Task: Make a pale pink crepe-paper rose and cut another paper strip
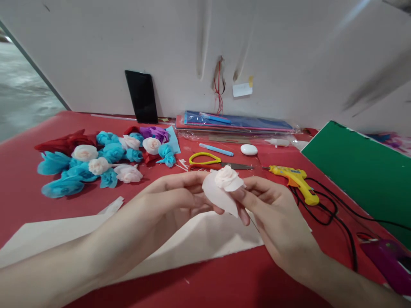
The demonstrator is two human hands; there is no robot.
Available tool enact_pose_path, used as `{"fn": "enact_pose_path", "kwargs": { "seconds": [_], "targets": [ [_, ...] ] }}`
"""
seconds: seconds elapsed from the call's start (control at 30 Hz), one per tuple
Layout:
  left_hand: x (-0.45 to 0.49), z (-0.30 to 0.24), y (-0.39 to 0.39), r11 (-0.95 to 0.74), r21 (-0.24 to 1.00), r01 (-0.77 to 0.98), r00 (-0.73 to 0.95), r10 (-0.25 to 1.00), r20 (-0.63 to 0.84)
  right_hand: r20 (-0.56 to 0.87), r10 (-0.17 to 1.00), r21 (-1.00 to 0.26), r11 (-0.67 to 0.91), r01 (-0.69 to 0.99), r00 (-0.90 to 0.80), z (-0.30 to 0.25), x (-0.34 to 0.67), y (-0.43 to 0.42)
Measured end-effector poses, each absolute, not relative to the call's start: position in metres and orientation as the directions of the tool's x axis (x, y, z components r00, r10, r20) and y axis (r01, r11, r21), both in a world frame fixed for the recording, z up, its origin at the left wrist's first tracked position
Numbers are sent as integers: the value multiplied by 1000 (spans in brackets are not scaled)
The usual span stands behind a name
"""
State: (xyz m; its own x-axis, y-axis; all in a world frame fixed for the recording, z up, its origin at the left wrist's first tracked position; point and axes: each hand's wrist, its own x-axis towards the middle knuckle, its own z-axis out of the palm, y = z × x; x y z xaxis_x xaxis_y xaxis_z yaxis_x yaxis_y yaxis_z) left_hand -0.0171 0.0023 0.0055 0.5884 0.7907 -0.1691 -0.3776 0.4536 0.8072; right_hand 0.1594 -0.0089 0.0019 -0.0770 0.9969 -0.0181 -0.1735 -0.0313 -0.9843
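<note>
A pale pink paper flower with a tightly curled centre is held up between my two hands. One loose, wider petal hangs down from its left side. My left hand grips the petal's left edge, with the fingers partly behind the paper. From the right, my right hand pinches the flower near its base, thumb in front. Beneath the hands lies a long cream paper strip. Just behind the flower are scissors with yellow and red handles.
Finished blue, white, red and purple paper flowers are heaped at left. A yellow glue gun with a black cord lies right, beside a green board. Behind are a blue pen, a white oval object and a leaning phone.
</note>
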Motion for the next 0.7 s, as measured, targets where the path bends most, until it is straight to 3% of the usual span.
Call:
{"fn": "enact_pose_path", "kwargs": {
  "seconds": [0.1,0.27,0.7],
  "targets": [
    [-12,7,2,386,851,-355,615,783,-99,-64,989,-962,-97,-255,-133,2,158,-9],
    [-7,6,-1,280,917,-283,602,796,-58,-92,979,-960,-136,-246,-181,3,157,-14],
    [-5,-4,-9,280,935,-216,565,817,-114,-141,926,-902,-266,-341,-350,6,154,-26]
  ]
}}
